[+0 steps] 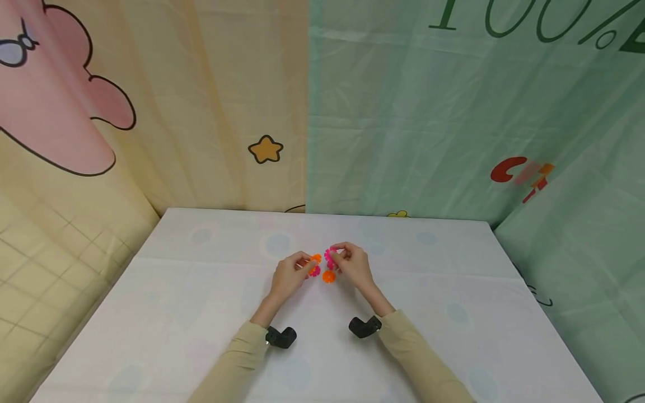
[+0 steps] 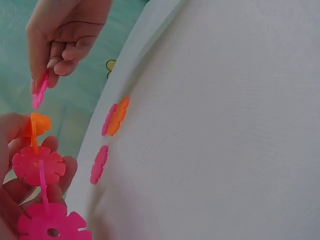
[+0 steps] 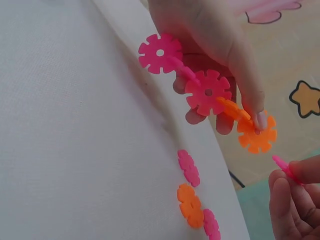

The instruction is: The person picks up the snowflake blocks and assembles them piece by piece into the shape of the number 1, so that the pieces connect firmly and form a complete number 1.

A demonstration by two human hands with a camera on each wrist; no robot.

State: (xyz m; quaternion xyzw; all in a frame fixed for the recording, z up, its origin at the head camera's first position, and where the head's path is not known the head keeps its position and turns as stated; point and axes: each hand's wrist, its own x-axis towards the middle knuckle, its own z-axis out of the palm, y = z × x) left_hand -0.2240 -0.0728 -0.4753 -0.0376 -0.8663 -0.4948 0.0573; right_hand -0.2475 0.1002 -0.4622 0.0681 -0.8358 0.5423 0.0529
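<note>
My left hand [image 1: 291, 274] holds a chain of notched plastic interlocking discs, thumb pressed on the orange disc [image 3: 257, 134] at its end. Another orange disc [image 3: 233, 109], slotted edge-on, links that one to a pink disc [image 3: 209, 93]. Further along the chain, a second edge-on pink disc joins one more pink disc [image 3: 159, 54]. My right hand [image 1: 355, 266] pinches a single pink disc [image 2: 40, 92] between thumb and fingertips. It is held a short gap from the chain's orange end, mostly covered by the fingers in the right wrist view.
Three loose discs lie on the white-covered table [image 1: 403, 347]: an orange disc [image 2: 119, 117], a pink disc [image 2: 106, 121] beside it, and another pink disc [image 2: 99, 165]. A printed curtain [image 1: 403, 112] hangs behind the table's far edge. Black wrist cameras sit at both cuffs.
</note>
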